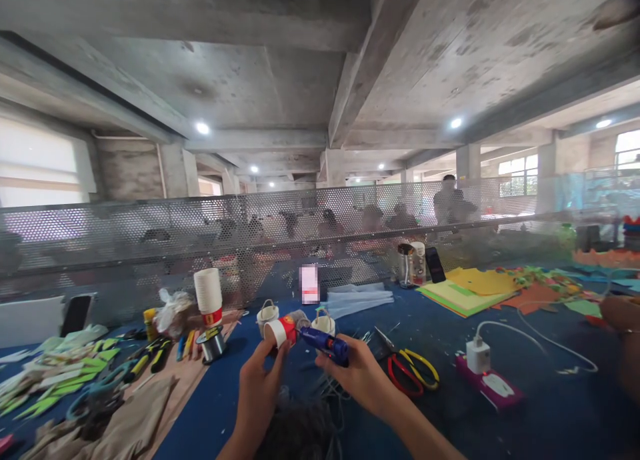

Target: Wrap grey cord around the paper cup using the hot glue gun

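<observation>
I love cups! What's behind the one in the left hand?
Behind the held cup is a white container with a looped handle. Part of its lower side is covered and unseen.

Two bare forearms (421, 428) are stretched forward from the near side — the left hand (263, 373) held upright, the right hand (356, 365) angled leftward — and both are curled in a grip, near each other but apart.

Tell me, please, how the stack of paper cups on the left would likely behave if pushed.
The stack of paper cups would probably tip easily, since it stands tall and narrow. It is likely light for its size, as the cups look like thin paper. Being nested, they may topple together, perhaps against the spool just in front.
</observation>
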`<state>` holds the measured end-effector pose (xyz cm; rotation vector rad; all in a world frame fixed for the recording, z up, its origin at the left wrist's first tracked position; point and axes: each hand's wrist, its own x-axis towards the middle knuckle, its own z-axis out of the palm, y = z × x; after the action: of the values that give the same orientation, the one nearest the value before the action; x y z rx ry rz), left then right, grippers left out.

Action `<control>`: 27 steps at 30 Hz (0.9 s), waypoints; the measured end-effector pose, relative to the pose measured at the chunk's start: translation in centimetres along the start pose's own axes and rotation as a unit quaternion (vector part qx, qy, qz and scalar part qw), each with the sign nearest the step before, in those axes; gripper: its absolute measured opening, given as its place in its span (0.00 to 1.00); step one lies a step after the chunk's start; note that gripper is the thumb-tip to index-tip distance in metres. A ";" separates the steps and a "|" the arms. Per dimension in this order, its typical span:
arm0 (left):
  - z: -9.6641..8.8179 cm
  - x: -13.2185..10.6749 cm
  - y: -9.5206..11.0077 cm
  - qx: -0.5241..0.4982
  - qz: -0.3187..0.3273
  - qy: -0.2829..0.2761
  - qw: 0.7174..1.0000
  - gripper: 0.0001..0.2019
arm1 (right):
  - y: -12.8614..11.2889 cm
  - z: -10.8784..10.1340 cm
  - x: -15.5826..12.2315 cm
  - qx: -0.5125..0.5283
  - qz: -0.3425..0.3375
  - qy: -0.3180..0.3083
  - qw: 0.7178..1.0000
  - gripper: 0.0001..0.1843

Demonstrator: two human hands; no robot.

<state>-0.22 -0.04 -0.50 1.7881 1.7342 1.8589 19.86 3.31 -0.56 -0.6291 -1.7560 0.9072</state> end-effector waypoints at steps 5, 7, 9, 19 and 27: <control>0.0 -0.1 0.6 -0.010 -0.011 0.003 1.000 0.24 | 0.1 0.0 -0.1 -0.005 -0.005 0.013 1.000 0.12; 0.0 -0.1 0.4 -0.007 -0.011 0.006 1.000 0.24 | 0.1 0.0 -0.1 0.000 -0.005 0.016 1.000 0.13; 0.1 -0.1 0.0 0.001 -0.003 0.008 1.000 0.24 | 0.0 0.1 -0.1 0.001 -0.002 0.020 1.000 0.13; 0.1 0.0 -0.1 0.018 0.004 0.009 1.000 0.24 | -0.1 0.0 -0.1 -0.034 -0.006 0.018 0.999 0.16; 0.0 -0.1 -0.5 0.028 0.020 -0.001 0.999 0.21 | 0.4 0.3 0.0 -0.064 -0.002 0.008 0.998 0.18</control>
<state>-0.51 0.09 -0.89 1.8582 1.7792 1.8405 19.55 3.41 -0.97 -0.7139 -1.8104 0.7880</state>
